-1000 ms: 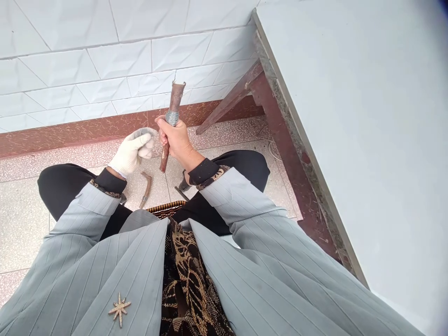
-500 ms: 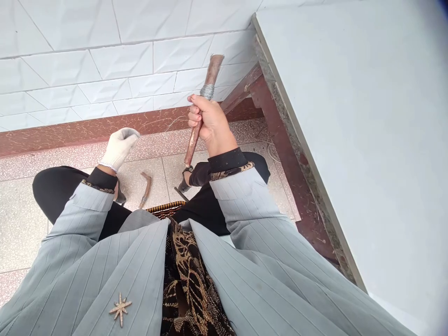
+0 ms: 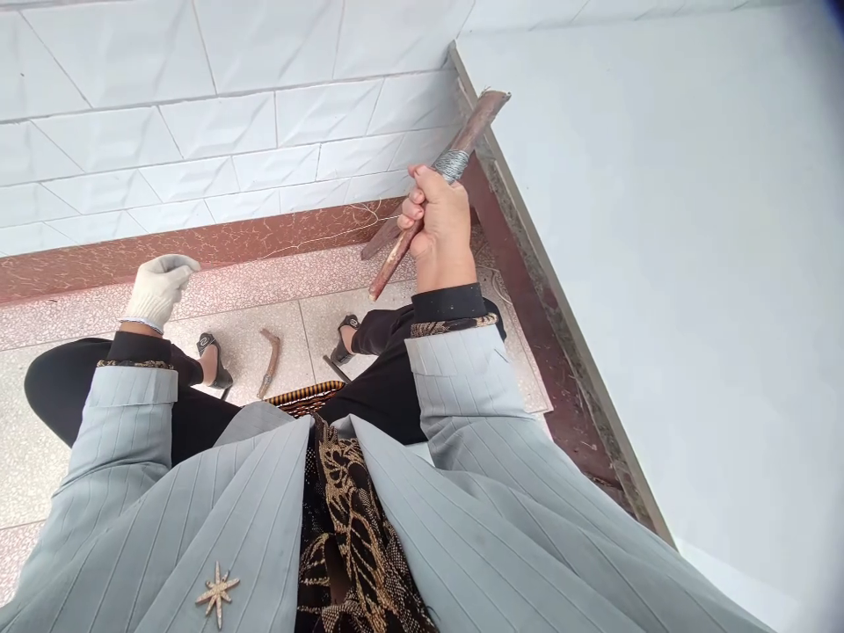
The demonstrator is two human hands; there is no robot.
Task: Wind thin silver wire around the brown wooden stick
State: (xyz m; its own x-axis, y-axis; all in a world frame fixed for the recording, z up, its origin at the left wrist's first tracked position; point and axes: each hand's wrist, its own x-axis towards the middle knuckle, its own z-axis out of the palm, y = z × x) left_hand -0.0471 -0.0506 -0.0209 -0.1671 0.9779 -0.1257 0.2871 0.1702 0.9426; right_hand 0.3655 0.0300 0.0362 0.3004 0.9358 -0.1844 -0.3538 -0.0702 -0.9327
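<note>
My bare right hand point(image 3: 436, 230) is closed round a reddish-brown stick point(image 3: 476, 119) with a band of grey wire wound near its upper end. The stick tilts up to the right, its tip close to the edge of a white table point(image 3: 659, 220). My left hand point(image 3: 158, 288), in a white glove, is out to the left with its fingers curled together; a thin wire seems to run from it toward the stick, too fine to follow. I sit with my legs apart over a tiled floor point(image 3: 290, 299).
A short curved brown piece point(image 3: 269, 360) lies on the floor between my feet. A woven basket rim point(image 3: 304, 397) shows at my lap. A white tiled wall with a red skirting stands ahead. A dark table leg point(image 3: 386, 239) slants behind my right hand.
My hands have drawn apart: the right one carried the stick up and to the right toward the table edge, and the gloved left one moved out to the left.
</note>
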